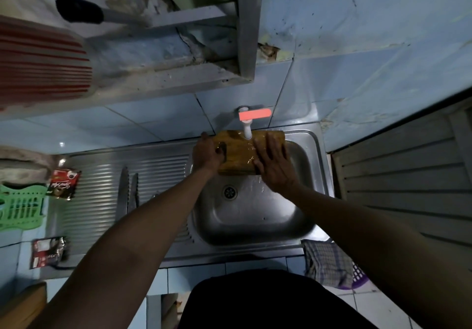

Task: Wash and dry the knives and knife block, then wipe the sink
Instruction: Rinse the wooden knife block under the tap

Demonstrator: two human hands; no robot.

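Observation:
The wooden knife block (240,153) is held over the steel sink (255,216) under the white tap (247,130) with the red handle; water runs onto it. My left hand (207,153) grips the block's left end, thumb at a dark slot. My right hand (274,166) lies flat with straight fingers on the block's wet right side. Two knives (129,193) lie side by side on the ribbed draining board (158,173) to the left of the basin.
A green plastic rack (20,208) and two sachets (63,183) sit at the left of the counter. A checked cloth (327,262) hangs over a purple basket at the front right. The drain (229,192) lies below the block. A shelf juts out above.

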